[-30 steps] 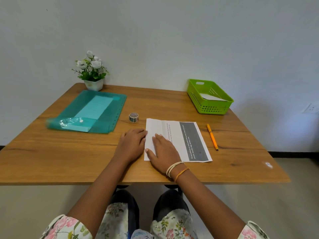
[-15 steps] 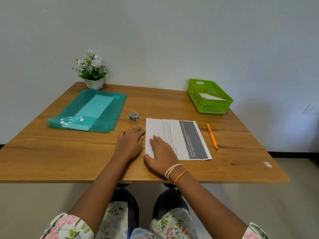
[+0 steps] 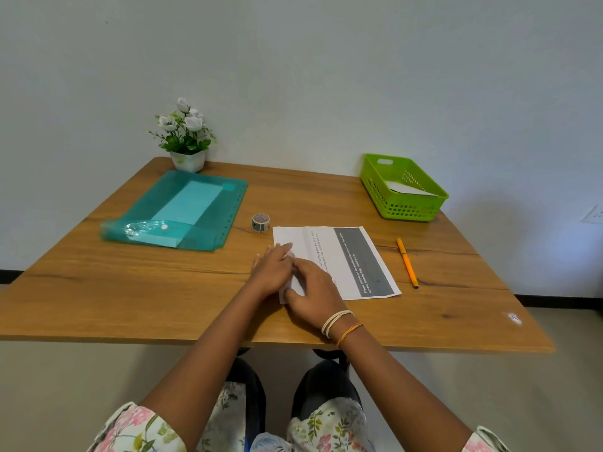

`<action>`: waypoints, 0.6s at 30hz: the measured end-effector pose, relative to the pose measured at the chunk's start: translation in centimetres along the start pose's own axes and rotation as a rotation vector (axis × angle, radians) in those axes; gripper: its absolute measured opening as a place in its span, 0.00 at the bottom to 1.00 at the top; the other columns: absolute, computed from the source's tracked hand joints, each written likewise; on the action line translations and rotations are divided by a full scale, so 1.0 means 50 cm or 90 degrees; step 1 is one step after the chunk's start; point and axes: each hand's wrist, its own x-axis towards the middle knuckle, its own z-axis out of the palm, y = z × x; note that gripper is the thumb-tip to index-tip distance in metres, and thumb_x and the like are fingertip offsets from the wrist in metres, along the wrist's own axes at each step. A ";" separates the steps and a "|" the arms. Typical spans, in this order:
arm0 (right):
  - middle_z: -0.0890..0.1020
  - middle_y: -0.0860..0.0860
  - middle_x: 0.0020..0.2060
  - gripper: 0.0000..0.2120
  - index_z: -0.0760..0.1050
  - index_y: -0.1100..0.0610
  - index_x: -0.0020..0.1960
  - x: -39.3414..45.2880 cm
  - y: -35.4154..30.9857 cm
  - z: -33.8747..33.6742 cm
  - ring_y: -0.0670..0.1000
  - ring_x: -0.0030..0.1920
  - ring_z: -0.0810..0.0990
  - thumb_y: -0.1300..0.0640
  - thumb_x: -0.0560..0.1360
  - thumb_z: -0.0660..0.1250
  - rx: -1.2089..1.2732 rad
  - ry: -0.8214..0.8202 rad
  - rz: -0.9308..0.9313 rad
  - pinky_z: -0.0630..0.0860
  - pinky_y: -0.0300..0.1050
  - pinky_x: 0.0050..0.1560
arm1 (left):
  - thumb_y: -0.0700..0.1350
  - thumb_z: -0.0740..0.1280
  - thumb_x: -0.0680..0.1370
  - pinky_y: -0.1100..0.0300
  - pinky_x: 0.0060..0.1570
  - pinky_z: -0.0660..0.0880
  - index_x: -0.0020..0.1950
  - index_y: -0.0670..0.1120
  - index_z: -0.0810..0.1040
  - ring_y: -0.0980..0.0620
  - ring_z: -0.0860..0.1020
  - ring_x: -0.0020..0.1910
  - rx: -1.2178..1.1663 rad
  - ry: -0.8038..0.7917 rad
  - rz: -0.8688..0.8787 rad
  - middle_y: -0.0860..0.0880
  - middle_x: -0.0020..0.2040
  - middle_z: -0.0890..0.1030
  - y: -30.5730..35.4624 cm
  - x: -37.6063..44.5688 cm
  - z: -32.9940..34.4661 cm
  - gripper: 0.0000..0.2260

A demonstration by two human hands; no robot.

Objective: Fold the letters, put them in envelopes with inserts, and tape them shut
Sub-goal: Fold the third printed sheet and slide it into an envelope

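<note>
Gripping letter [image 3: 339, 259] left edge, both hands: left hand [image 3: 272, 270] at 9 o'clock, right hand [image 3: 311, 293] fingers curled on lifted paper; tape roll [image 3: 260, 222] at 11 o'clock on desk [image 3: 130, 288].

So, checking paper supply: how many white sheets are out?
2: one letter under the hands, one sheet in the green basket. More may hide in the teal folder.

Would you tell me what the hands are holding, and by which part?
Both hands, left and right, grip the letter by its left edge, lifting it slightly.
</note>
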 end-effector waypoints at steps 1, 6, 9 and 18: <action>0.76 0.50 0.64 0.24 0.69 0.53 0.68 0.000 0.004 0.001 0.49 0.62 0.74 0.53 0.73 0.67 0.010 0.007 0.008 0.72 0.41 0.62 | 0.46 0.53 0.84 0.49 0.74 0.52 0.75 0.51 0.64 0.48 0.56 0.76 -0.099 0.018 -0.020 0.48 0.77 0.60 0.013 -0.007 -0.001 0.19; 0.73 0.50 0.67 0.23 0.71 0.53 0.67 0.003 0.013 -0.003 0.50 0.67 0.70 0.57 0.73 0.67 0.084 0.051 0.060 0.70 0.51 0.69 | 0.41 0.57 0.82 0.52 0.53 0.76 0.72 0.48 0.69 0.46 0.74 0.62 -0.521 0.143 -0.264 0.45 0.66 0.73 0.069 -0.003 -0.041 0.18; 0.74 0.49 0.66 0.22 0.72 0.52 0.66 0.002 0.016 -0.004 0.51 0.67 0.70 0.58 0.73 0.67 0.105 0.060 0.066 0.70 0.51 0.68 | 0.39 0.54 0.82 0.41 0.63 0.72 0.75 0.44 0.62 0.37 0.72 0.66 -0.634 0.060 -0.362 0.39 0.71 0.68 0.074 0.007 -0.077 0.20; 0.74 0.50 0.66 0.22 0.72 0.54 0.66 0.004 0.017 -0.005 0.50 0.67 0.71 0.59 0.73 0.68 0.082 0.057 0.055 0.70 0.46 0.68 | 0.37 0.57 0.81 0.48 0.55 0.77 0.65 0.39 0.71 0.41 0.79 0.58 -0.494 0.195 -0.397 0.38 0.62 0.77 0.055 0.030 -0.089 0.13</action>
